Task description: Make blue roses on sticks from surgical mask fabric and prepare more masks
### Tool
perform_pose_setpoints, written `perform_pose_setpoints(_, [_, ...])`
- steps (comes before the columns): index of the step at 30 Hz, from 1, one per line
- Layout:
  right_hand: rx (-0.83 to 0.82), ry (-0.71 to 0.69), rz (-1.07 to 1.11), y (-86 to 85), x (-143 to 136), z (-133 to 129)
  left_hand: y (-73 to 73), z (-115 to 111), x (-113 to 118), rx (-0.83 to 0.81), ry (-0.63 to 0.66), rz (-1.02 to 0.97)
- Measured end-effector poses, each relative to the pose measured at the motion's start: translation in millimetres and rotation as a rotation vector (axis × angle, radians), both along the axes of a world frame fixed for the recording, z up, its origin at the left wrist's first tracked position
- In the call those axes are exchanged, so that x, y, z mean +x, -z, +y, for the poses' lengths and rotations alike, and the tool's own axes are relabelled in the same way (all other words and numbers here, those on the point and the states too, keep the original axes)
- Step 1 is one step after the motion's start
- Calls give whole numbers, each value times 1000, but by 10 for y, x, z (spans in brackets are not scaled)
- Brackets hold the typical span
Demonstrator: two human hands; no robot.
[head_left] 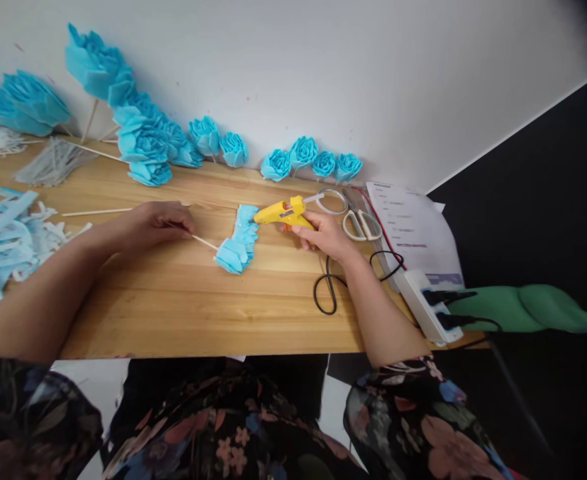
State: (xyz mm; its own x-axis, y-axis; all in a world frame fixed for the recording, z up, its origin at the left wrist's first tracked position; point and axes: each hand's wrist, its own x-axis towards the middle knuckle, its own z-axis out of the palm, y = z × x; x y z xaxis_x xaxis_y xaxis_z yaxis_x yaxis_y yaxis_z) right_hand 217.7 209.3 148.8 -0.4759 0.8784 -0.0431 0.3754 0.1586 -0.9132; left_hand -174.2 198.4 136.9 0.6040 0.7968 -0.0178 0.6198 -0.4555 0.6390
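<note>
Between the fingers of my left hand (pixel 160 223) is a thin wooden stick (pixel 204 241), closed in a pinch. At the stick's far end a light blue petal strip (pixel 244 227) is partly wound into a flower head (pixel 233 255), the rest lying along the wooden table (pixel 213 313). My right hand (pixel 323 233) is wrapped round a yellow glue gun (pixel 283 212). Its nozzle points left, at or just above the strip's upper part; whether it touches I cannot tell.
Finished blue flowers (pixel 143 143) stand along the wall. Cut blue and white strips (pixel 8 240) lie at left, near another stick (pixel 96 212). Scissors (pixel 362 225), a black cord (pixel 326 307), printed paper (pixel 413 227) and a power strip (pixel 426 310) are at right.
</note>
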Motion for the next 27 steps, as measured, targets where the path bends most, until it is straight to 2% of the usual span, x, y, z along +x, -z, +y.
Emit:
perform_pose_setpoints(4, [-27, -4, 33, -8, 4, 0, 6, -2, 1, 60, 28, -29])
perform_pose_setpoints(11, [-70, 1, 255, 50, 74, 48, 1, -17, 9, 81, 49, -59])
perform_pose_setpoints(21, [-21, -34, 54, -15, 8, -3, 26, -16, -29, 21, -1, 1])
perform_pose_setpoints(27, [-12, -36, 48, -43, -8, -20, 26, -13, -28, 4, -10, 19])
